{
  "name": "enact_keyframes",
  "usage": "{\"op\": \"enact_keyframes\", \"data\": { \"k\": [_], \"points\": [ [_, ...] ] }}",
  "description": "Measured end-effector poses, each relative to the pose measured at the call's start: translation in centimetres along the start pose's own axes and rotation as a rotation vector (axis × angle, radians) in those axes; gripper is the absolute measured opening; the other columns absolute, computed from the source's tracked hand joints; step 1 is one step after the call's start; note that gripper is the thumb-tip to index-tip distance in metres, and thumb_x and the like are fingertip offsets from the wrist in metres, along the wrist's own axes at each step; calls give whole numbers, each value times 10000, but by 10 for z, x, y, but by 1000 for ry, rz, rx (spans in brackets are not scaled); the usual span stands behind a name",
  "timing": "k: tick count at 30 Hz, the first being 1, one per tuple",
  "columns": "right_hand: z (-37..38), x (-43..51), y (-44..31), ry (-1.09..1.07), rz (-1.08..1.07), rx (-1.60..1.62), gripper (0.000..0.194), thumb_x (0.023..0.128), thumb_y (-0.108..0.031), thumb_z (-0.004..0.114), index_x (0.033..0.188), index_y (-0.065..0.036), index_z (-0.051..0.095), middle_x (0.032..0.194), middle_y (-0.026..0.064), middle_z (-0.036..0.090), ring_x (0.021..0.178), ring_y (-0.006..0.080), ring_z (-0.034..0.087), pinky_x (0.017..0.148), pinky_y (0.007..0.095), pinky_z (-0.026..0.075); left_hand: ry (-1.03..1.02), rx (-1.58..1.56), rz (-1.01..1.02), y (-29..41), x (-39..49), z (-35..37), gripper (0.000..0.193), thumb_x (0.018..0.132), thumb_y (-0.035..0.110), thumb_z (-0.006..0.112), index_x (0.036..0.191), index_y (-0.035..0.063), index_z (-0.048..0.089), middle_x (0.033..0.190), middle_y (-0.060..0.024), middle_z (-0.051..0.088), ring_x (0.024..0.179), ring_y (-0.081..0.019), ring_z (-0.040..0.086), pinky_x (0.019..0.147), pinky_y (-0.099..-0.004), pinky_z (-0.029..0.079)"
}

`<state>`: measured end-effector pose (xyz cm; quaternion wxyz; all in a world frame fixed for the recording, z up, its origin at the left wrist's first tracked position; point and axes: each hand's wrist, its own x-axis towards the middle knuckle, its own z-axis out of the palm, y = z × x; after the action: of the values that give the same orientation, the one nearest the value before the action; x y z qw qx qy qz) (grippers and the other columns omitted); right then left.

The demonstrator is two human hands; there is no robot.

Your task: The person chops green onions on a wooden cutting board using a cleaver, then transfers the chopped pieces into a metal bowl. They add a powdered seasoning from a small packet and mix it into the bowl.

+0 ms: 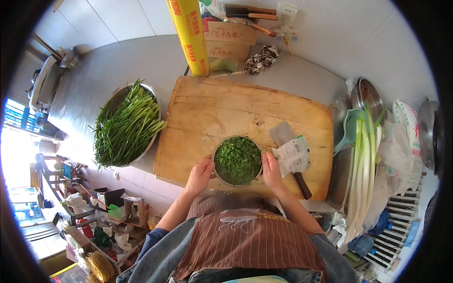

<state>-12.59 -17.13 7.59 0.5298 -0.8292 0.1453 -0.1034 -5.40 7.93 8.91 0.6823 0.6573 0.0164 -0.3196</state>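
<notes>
Both hands grip the rim of a round metal bowl (216, 175) filled with chopped greens (238, 159). My left hand (201, 175) holds its left side and my right hand (271, 171) its right side. The bowl is over the near edge of a thick wooden cutting board (226, 109); whether it touches the board I cannot tell. Right of it lies a cleaver, its blade (282, 133) and dark handle (303, 185) showing, its middle hidden under a white printed plastic packet (293, 155). On the left, a large metal bowl (115, 100) holds a heap of long green garlic chives or similar stalks (129, 129).
A yellow film box (191, 39) stands at the board's far edge beside crumpled foil (263, 59). To the right are long leeks or scallions (362, 173), a pale green ladle (350, 129) and plastic bags (403, 152). Cluttered shelves (120, 244) stand lower left.
</notes>
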Motion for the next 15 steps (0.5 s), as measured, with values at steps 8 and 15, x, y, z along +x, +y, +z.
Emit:
{"op": "enact_keyframes", "data": {
  "k": [8,15],
  "points": [
    [1,4,8,3,-3,20,282,1029,-204,457,841,5,447,713,206,458,658,378,466,624,435,378,29,-13,25,-12,5,1,219,1026,115,465,1034,-73,578,1240,-77,524,1022,-159,590,854,-331,577],
    [-5,16,12,-1,-19,-29,285,1032,-216,453,850,3,447,700,209,450,657,376,468,622,433,380,-22,46,156,-3,21,-3,210,1026,100,458,1060,-67,580,1323,-82,492,1060,-173,590,854,-342,584]
  ]
}}
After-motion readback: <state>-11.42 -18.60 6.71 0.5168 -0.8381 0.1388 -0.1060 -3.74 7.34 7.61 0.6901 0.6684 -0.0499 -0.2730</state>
